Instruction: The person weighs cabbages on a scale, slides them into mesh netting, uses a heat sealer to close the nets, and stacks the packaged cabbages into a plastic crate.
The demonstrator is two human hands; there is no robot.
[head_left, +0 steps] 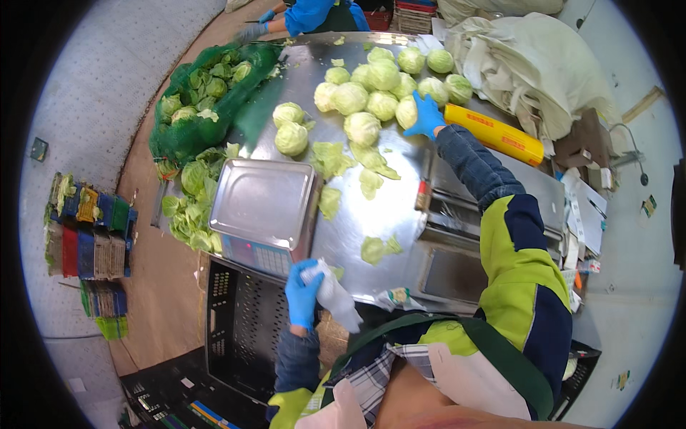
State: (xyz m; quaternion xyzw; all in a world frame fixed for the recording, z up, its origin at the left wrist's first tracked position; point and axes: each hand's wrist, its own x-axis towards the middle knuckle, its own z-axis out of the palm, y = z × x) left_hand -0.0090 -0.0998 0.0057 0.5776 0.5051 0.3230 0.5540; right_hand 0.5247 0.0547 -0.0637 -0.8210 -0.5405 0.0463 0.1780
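My left hand [303, 295], in a blue glove, grips a crumpled white cloth or paper [336, 300] near the front edge of the steel table [343, 236]. Reaching forward, my right hand [426, 117], also blue-gloved, has its fingers spread against a trimmed cabbage [407, 112] at the near side of a group of cabbages [349, 98]. Whether it grips that cabbage is not plain. Two more cabbages [291, 138] lie apart, left of the group. Loose cabbage leaves [371, 183] are scattered on the steel. A digital scale [262, 201] stands ahead of my left hand.
A green mesh sack of cabbages [201, 126] lies at the left. A yellow film roll [496, 134] rests beside my right forearm, above a wrapping machine [455, 268]. A black crate [246, 322] sits below the scale. At the far edge a person in blue [316, 16] works.
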